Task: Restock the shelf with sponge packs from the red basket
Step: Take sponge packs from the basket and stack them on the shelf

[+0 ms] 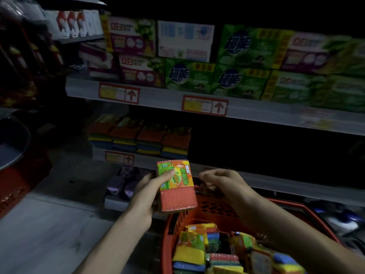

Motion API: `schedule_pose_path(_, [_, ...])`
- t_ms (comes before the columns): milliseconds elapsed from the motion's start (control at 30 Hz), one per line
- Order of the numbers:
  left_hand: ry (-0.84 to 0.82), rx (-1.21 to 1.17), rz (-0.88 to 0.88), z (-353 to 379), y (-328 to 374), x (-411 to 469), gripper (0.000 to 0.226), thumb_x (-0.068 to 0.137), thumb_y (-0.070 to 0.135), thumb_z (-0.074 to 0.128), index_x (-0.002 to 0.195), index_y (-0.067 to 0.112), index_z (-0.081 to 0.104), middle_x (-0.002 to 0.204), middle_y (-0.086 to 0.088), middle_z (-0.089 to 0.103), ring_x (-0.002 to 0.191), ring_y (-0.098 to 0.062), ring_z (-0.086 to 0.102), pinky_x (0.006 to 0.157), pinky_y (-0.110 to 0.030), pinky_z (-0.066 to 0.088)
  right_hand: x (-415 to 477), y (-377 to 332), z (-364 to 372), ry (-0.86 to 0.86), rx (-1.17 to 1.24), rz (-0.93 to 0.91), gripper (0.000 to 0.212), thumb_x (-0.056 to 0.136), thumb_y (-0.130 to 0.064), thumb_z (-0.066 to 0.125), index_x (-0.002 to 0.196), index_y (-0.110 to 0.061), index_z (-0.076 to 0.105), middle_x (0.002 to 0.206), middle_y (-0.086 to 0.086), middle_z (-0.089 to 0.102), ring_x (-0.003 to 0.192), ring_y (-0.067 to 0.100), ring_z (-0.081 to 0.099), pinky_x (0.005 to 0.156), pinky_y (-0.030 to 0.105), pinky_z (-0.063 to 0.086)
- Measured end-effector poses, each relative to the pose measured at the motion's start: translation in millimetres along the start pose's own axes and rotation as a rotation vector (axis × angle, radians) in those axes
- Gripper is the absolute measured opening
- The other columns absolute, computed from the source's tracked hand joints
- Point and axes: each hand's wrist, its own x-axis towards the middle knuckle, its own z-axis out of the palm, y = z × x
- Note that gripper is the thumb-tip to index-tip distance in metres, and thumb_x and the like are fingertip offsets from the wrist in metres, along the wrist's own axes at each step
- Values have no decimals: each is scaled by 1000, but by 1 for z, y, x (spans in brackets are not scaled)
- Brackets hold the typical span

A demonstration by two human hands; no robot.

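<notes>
My left hand (147, 191) grips an orange sponge pack (176, 191) with a green and yellow label, held upright above the far left rim of the red basket (217, 206). My right hand (221, 182) hovers just right of the pack with loosely curled fingers and holds nothing. Several colourful sponge packs (199, 252) lie loose in the basket. On the middle shelf (150, 157), several stacked sponge packs (142, 138) stand in a row at the left; the dark part of that shelf to their right shows nothing.
The upper shelf (158, 97) carries green and purple boxes with price tags on its edge. Slippers (122, 182) sit on the bottom shelf. A dark basin (11, 143) on a red crate stands at the left. Grey floor lies at the lower left.
</notes>
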Motion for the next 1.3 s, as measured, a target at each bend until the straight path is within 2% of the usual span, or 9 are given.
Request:
schedule_pose_path(133, [-97, -16, 28, 33, -3, -21, 34, 83, 30, 81, 113, 20, 72, 98, -6, 81, 77, -15, 78, 56, -26, 58, -31, 5, -40, -32, -66, -28, 21, 93, -36, 72, 102, -17, 76, 84, -1, 72, 78, 11, 65, 74, 24, 53])
schedule_pose_path(267, [-157, 21, 47, 63, -16, -41, 35, 82, 31, 80, 113, 14, 76, 104, -10, 80, 92, -22, 78, 74, -34, 62, -62, 5, -73, -98, -82, -17, 31, 94, -45, 68, 110, -20, 74, 98, 10, 75, 85, 21, 72, 84, 34, 56])
schedule_pose_path(400, [-172, 10, 65, 87, -33, -51, 40, 82, 35, 80, 115, 15, 75, 106, -13, 79, 97, -29, 77, 78, -39, 61, -85, 18, -92, -162, -120, -16, 45, 81, -57, 72, 121, -38, 66, 107, -5, 74, 93, 9, 74, 85, 30, 59])
schedule_pose_path(567, [-192, 52, 85, 111, -42, -49, 46, 81, 43, 77, 120, 19, 71, 107, -9, 79, 96, -25, 78, 78, -39, 61, -83, 36, -100, -170, 47, 73, 69, 77, -42, 84, 137, -43, 52, 117, 2, 73, 97, 16, 77, 83, 33, 62])
schedule_pose_path(700, [-249, 135, 140, 117, -39, -44, 48, 88, 50, 65, 126, 21, 69, 113, -4, 78, 102, -20, 76, 81, -34, 58, -70, 38, -99, -144, 235, 105, 61, 82, -24, 83, 136, -32, 55, 108, 7, 79, 97, 26, 77, 97, 45, 57])
schedule_pose_path(867, [-223, 361, 202, 99, -30, -33, 69, 79, 74, 70, 137, 38, 61, 129, 11, 71, 120, -12, 67, 102, -46, 54, -47, 30, -94, -56, 483, 72, 46, 85, -9, 80, 127, -17, 63, 107, 14, 79, 98, 27, 77, 91, 35, 58])
schedule_pose_path(1000, [-160, 289, 203, 96, -33, -32, 39, 91, 43, 71, 126, 25, 71, 116, 5, 77, 110, -12, 72, 90, -38, 61, -35, 31, -84, -9, 572, 61, 50, 83, -12, 82, 125, -15, 56, 105, 16, 79, 103, 34, 75, 101, 42, 56])
schedule_pose_path(1100, [-32, 196, 244, 99, -37, -24, 35, 90, 31, 76, 122, 18, 72, 112, 0, 78, 104, -13, 74, 85, -34, 61, -30, 35, -74, 22, 539, 21, 47, 86, -18, 81, 123, -13, 53, 108, 16, 78, 102, 27, 76, 100, 42, 56])
schedule_pose_path(1300, [173, 140, 346, 109, -32, 2, 22, 87, 23, 81, 105, 12, 75, 96, -3, 80, 87, -9, 76, 75, -21, 58, -10, 38, -49, 222, 312, -99, 29, 87, -24, 80, 109, -11, 66, 112, 8, 71, 99, 20, 74, 73, 24, 62])
